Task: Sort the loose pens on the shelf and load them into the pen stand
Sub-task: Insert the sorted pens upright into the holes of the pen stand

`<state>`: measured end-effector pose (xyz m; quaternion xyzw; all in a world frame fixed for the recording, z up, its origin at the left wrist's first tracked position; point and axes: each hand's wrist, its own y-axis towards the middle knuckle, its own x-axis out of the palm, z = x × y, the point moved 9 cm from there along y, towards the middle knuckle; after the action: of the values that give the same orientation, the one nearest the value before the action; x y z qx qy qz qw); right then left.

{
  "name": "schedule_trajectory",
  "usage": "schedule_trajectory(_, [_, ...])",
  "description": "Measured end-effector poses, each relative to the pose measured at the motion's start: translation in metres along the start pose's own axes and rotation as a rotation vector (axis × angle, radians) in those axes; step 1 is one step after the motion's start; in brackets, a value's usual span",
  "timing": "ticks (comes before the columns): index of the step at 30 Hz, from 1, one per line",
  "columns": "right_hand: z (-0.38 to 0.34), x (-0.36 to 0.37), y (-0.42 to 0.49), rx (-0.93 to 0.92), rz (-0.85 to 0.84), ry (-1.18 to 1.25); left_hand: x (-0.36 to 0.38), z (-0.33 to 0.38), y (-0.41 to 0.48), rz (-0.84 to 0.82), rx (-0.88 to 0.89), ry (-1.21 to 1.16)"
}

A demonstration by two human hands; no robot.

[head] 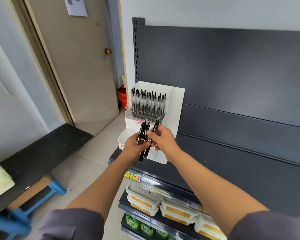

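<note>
- left hand [133, 147] is wrapped round a bundle of black pens [143, 154], tips down and clicker ends up, just in front of the pen stand [176, 104].
- right hand [165, 138] pinches a single black pen [155, 126] between thumb and fingers, upper end tilted toward the stand's front edge. it's right beside the bundle; can't tell if they touch.
- the stand is white and sits at the left end of the dark grey shelf [232, 163]. its rear tier is packed with clear-barrel pens [148, 103], all upright.
- under the shelf lip: yellow price tag [132, 176], stacked lidded food tubs [144, 196], green packets [139, 226].
- left of the shelving: red basket [122, 97] on the floor, blue stool [57, 187].
</note>
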<state>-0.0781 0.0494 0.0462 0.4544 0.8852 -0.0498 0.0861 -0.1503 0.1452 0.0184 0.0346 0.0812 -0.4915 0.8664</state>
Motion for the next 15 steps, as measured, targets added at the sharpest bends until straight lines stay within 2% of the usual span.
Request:
schedule_trajectory(4, [-0.005, -0.022, 0.024, 0.007, 0.092, 0.078, 0.008, -0.010, 0.022, -0.036, -0.042, -0.057])
schedule_trajectory(8, [-0.019, -0.048, 0.048, -0.080, 0.178, 0.008, 0.017, -0.006, 0.046, -0.070, -0.046, -0.042])
schedule_trajectory(12, [-0.032, -0.070, 0.066, -0.184, 0.284, -0.105, 0.004, 0.002, 0.070, 0.070, -0.004, 0.014])
schedule_trajectory(15, [-0.034, -0.072, 0.077, -0.246, 0.291, -0.212, -0.004, 0.002, 0.083, 0.122, 0.023, -0.020])
